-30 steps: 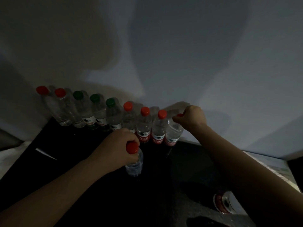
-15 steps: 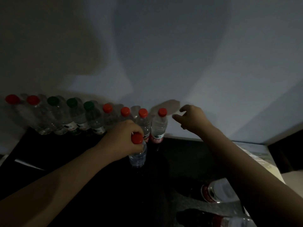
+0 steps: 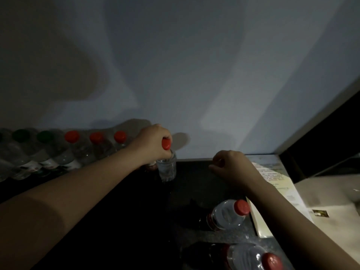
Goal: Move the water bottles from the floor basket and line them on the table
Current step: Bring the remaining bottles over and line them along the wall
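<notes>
Left hand [image 3: 153, 142] on bottle [image 3: 166, 168] near table [image 3: 194, 162] back edge.

Dim, grainy view. Weak light falls on the wall [image 3: 194, 65], where broad soft shadows overlap. The black worktop [image 3: 194, 182] swallows detail. Bottles [image 3: 58, 152] at left blur; edges bend from wide-angle distortion.

We seem to be in a dim, plain indoor room, though we cannot tell whether home or office. At twelve o'clock rises a bare pale wall [image 3: 194, 65]; below it lies a dark table [image 3: 120, 221]. At three o'clock we see printed paper sheets [image 3: 276, 184], and at nine o'clock a row of bottles [image 3: 64, 152] against the wall.
</notes>
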### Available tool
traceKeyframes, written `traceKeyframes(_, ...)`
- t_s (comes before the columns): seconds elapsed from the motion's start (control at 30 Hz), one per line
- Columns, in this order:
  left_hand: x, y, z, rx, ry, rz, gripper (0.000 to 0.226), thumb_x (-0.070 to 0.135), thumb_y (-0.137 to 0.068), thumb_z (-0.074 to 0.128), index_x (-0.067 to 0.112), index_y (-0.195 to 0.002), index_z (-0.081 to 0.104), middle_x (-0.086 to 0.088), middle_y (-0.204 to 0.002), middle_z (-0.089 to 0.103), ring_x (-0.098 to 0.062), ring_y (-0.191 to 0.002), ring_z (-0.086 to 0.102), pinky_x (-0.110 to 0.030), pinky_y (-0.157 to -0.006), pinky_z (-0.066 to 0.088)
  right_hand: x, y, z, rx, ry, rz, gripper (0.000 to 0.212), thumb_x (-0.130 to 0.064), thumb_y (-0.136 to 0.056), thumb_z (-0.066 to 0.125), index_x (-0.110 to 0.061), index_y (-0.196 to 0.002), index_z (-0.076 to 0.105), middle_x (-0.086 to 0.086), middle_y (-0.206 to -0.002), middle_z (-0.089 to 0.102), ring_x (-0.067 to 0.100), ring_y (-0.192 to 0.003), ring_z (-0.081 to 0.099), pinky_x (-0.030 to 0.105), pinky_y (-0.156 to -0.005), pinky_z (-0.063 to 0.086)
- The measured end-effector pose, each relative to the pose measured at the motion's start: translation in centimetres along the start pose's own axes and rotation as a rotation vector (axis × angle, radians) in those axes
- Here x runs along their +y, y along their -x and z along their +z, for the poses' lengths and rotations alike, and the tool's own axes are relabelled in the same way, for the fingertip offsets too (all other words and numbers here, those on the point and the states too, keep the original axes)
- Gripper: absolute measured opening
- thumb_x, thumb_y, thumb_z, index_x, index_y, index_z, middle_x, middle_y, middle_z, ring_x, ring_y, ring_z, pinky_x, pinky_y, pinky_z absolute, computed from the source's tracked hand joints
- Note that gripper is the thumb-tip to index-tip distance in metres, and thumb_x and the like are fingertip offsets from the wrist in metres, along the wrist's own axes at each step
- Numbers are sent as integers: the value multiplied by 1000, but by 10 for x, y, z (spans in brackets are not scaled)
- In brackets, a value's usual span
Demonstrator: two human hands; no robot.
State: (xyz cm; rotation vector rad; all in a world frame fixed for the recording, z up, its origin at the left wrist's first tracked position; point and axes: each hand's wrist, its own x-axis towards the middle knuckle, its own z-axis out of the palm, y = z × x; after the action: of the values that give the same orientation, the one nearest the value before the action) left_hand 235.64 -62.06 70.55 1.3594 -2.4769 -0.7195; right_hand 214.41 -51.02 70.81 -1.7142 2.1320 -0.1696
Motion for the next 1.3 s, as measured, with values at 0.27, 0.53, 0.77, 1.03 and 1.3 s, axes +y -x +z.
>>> traceKeyframes(0.27,3,-34,0,-2,-133,-19,24,22,-62,78,18,-84,70,7,-84,57,-13,-81,56,-19,-59,33,14,6,4,-24,-33,-22,26,-33,-87,64,-17,-107,65,3,-99,69,15,-85,63,22,-68,44)
traceKeyframes(0.53,2,-43,5,3,-157,-30,29,22,-63,77,16,-91,71,2,-90,60,-14,-82,54,-22,-65,34,15,0,0,-10,-65,-36,25,-32,-88,63,-16,-108,65,4,-101,68,15,-87,63,21,-70,42)
traceKeyframes(0.77,11,-39,0,-51,-262,-11,35,28,-76,69,14,-107,62,-6,-105,59,-18,-87,49,-26,-72,31,14,13,-12,52,-78,-27,25,-31,-87,64,-16,-106,66,3,-98,69,13,-83,60,21,-69,44)
traceKeyframes(1.03,34,16,8,28,-84,53,27,19,-77,66,15,-104,62,-2,-104,57,-20,-93,57,-34,-81,48,23,67,-27,184,-84,58,21,-35,-86,63,-19,-100,67,1,-92,68,16,-82,62,35,-74,54)
traceKeyframes(1.3,88,82,40,-152,14,149,33,25,-84,66,20,-116,59,4,-115,58,-11,-105,57,-25,-89,47,48,165,-24,300,-171,202,26,-38,-85,64,-23,-107,66,-6,-95,67,7,-84,60,18,-68,45)
